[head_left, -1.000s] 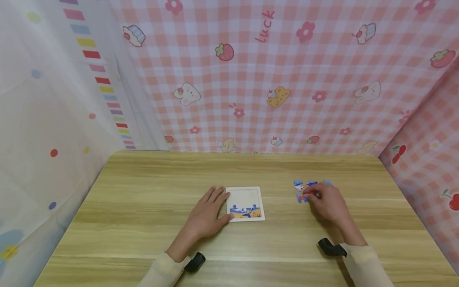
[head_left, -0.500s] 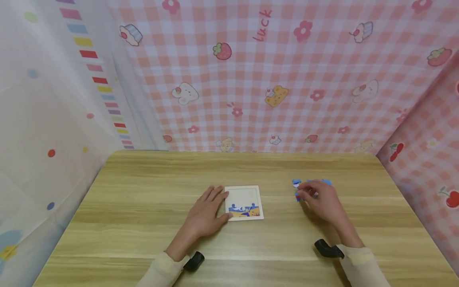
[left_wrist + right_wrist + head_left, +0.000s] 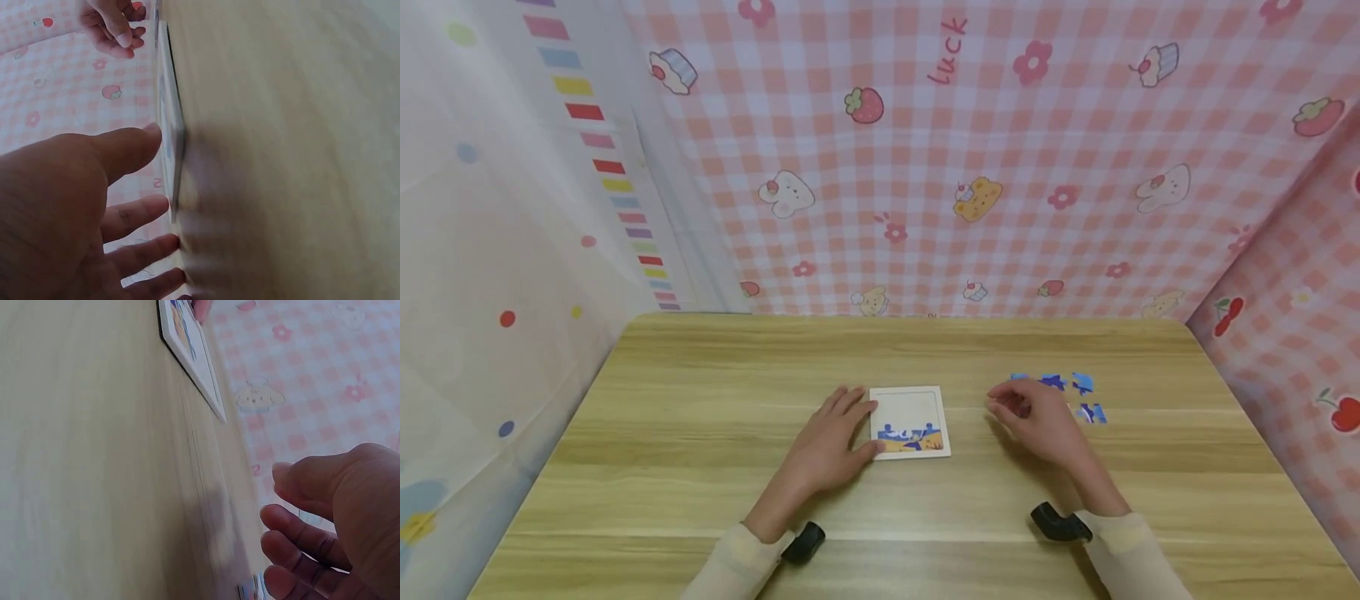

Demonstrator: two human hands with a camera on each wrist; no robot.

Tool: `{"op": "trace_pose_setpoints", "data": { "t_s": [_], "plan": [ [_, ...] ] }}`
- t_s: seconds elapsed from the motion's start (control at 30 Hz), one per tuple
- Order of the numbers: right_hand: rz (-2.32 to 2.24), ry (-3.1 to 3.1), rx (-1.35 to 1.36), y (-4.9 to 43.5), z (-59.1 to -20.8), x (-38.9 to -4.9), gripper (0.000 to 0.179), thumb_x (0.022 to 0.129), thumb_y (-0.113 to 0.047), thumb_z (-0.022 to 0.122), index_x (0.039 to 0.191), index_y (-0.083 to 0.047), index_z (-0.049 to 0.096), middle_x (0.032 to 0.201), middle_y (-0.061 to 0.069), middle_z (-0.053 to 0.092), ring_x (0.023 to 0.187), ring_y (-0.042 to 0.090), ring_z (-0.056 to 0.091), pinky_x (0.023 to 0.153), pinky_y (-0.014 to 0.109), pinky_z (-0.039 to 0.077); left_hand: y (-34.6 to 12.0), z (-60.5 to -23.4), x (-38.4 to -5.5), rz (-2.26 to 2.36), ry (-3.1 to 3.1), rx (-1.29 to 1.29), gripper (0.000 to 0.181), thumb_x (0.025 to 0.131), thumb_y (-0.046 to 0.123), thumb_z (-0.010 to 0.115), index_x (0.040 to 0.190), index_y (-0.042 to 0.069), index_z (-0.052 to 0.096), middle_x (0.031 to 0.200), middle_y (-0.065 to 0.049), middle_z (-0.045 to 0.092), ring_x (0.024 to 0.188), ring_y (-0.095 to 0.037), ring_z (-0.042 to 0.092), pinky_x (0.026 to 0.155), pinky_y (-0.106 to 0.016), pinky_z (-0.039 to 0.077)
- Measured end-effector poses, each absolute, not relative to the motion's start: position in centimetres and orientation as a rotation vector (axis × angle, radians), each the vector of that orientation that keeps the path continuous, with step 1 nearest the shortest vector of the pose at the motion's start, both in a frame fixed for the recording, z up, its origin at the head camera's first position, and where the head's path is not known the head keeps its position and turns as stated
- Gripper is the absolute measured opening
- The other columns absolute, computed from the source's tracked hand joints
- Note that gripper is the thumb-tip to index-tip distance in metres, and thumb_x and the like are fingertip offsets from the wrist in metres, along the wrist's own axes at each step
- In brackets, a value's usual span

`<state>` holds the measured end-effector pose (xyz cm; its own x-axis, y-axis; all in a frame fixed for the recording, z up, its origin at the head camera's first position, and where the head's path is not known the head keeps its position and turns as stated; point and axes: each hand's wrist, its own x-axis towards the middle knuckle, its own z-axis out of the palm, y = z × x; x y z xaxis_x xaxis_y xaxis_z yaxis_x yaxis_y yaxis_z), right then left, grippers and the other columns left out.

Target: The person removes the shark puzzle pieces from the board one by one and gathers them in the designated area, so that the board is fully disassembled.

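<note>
A square white puzzle tray [image 3: 910, 408] lies on the table, its bottom strip filled with blue and yellow jigsaw pieces [image 3: 913, 442]. My left hand [image 3: 827, 446] rests along the tray's left side, fingers spread, thumb at the lower left corner. In the left wrist view the thumb and index fingertip meet the tray's edge [image 3: 172, 131]. To the right of the tray hovers my right hand [image 3: 1041, 421], fingers loosely bent. The right wrist view shows a gap between its thumb [image 3: 294, 481] and index finger, with no piece visible there.
Several loose blue jigsaw pieces [image 3: 1082, 383] lie beyond and right of the right hand, some hidden behind it. The wooden table [image 3: 700, 375] meets a pink checked curtain [image 3: 820, 150] at the back. A black wrist device [image 3: 1060, 523] sits on each forearm.
My right hand has moved left from over the loose pieces toward the tray, uncovering pieces at the right. The left hand and tray have stayed in place.
</note>
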<state>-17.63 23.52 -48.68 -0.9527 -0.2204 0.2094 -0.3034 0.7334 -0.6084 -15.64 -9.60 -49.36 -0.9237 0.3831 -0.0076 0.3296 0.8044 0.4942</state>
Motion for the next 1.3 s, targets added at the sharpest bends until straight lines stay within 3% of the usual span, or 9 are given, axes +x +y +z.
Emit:
{"op": "trace_pose_setpoints", "data": {
  "t_s": [0.27, 0.63, 0.97, 1.3],
  "plan": [
    [1.082, -2.848, 0.478, 21.1, -49.2, -17.6, 0.015, 0.094, -0.017, 0.076, 0.107, -0.010, 0.074, 0.090, -0.002, 0.071, 0.080, 0.009, 0.061, 0.069, 0.022, 0.053, -8.5, -48.1, -15.0, 0.918, 2.905, 0.568, 0.048, 0.096, 0.027, 0.073, 0.138, 0.006, 0.063, 0.153, -0.015, 0.051, 0.143, -0.033, 0.049, 0.116, -0.051, 0.045],
    [1.159, -2.833, 0.595, 18.1, -49.8, -16.9, 0.019, 0.090, -0.014, 0.078, 0.108, -0.009, 0.074, 0.096, 0.000, 0.071, 0.086, 0.011, 0.064, 0.076, 0.028, 0.057, -7.8, -48.8, -14.5, 0.831, 2.743, 0.844, 0.046, 0.100, 0.024, 0.067, 0.145, 0.012, 0.059, 0.161, -0.007, 0.044, 0.155, -0.028, 0.032, 0.125, -0.048, 0.033],
    [1.009, -2.997, 0.507, 16.7, -49.9, -16.1, 0.025, 0.087, -0.028, 0.082, 0.110, -0.020, 0.073, 0.103, -0.002, 0.059, 0.091, 0.014, 0.050, 0.081, 0.031, 0.046, -8.1, -49.2, -14.2, 0.760, 2.734, 0.957, 0.040, 0.103, 0.013, 0.060, 0.143, 0.011, 0.061, 0.161, -0.008, 0.045, 0.153, -0.027, 0.037, 0.122, -0.046, 0.038],
    [1.036, -2.975, 0.471, 16.3, -49.9, -15.7, 0.017, 0.088, -0.024, 0.081, 0.102, -0.021, 0.073, 0.102, 0.000, 0.058, 0.096, 0.016, 0.047, 0.083, 0.033, 0.041, -7.6, -49.2, -13.9, 0.791, 2.743, 0.913, 0.039, 0.103, 0.008, 0.058, 0.142, 0.009, 0.062, 0.160, -0.009, 0.045, 0.153, -0.030, 0.037, 0.122, -0.047, 0.037]
  ]
}}
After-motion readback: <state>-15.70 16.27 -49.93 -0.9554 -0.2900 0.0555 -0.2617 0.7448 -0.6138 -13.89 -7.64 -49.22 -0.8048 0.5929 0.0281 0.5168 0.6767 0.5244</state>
